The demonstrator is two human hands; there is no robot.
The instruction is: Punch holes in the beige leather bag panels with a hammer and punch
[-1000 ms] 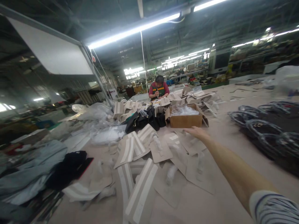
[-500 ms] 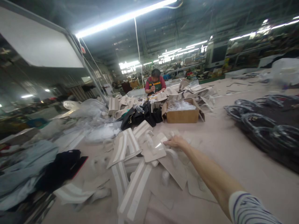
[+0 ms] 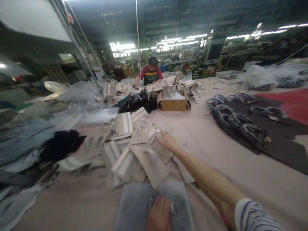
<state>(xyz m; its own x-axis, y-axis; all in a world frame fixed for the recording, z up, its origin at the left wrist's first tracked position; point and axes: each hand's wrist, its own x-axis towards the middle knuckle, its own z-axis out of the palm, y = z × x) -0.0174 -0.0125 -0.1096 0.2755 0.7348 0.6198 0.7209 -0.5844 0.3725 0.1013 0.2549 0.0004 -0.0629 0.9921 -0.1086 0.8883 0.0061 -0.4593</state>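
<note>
My right hand reaches out over a heap of beige bag panels with white stripes. Its fingers are closed on the edge of one beige panel that carries a plastic-wrapped handle. My left hand lies at the bottom edge of the view on a grey foam pad. Its fingers are curled, and a small white thing I cannot make out shows beside them. My striped sleeve covers the right upper arm.
A cardboard box of clear plastic and a pile of black bags stand farther back. Black panels with wrapped handles and a red sheet lie right. Grey cloth and plastic bags lie left. A co-worker stands at the far end.
My right hand came back from near the cardboard box to the beige panels and drew one nearer. The view tipped down, so my left hand and the grey pad now show.
</note>
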